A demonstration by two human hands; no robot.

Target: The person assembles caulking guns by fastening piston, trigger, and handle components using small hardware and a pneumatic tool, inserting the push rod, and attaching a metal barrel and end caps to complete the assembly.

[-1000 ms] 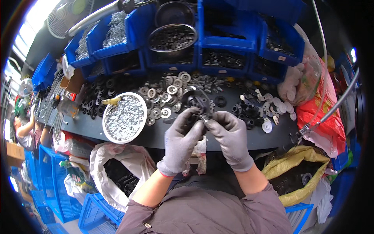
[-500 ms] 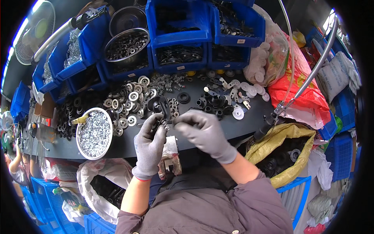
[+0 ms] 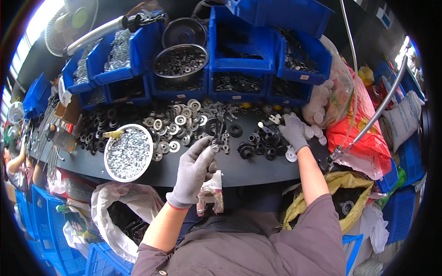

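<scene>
My left hand [image 3: 194,171], in a grey glove, is closed with thumb and fingers pinching a slim black part [image 3: 219,130] that points up and away from me. A small metal coil spring [image 3: 215,148] shows at its near end, by the fingertips. My right hand [image 3: 294,130], gloved too, reaches over the right end of the table; its fingertips are down among small metal pieces with white tips [image 3: 275,118] and white plastic discs [image 3: 316,131]. Whether they grip anything is hidden. Black round plastic parts [image 3: 262,143] lie just left of that hand.
A white tub of small metal parts [image 3: 129,172] stands left, near piled metal wheels [image 3: 180,120]. Blue bins [image 3: 239,65] and a metal bowl [image 3: 182,73] line the back. A metal block [image 3: 212,184] sits at the table edge. A jointed metal arm [image 3: 368,117] rises right.
My right hand has left the left hand's side and moved right to the white discs. My left hand keeps hold of the black part. The whole view has shifted.
</scene>
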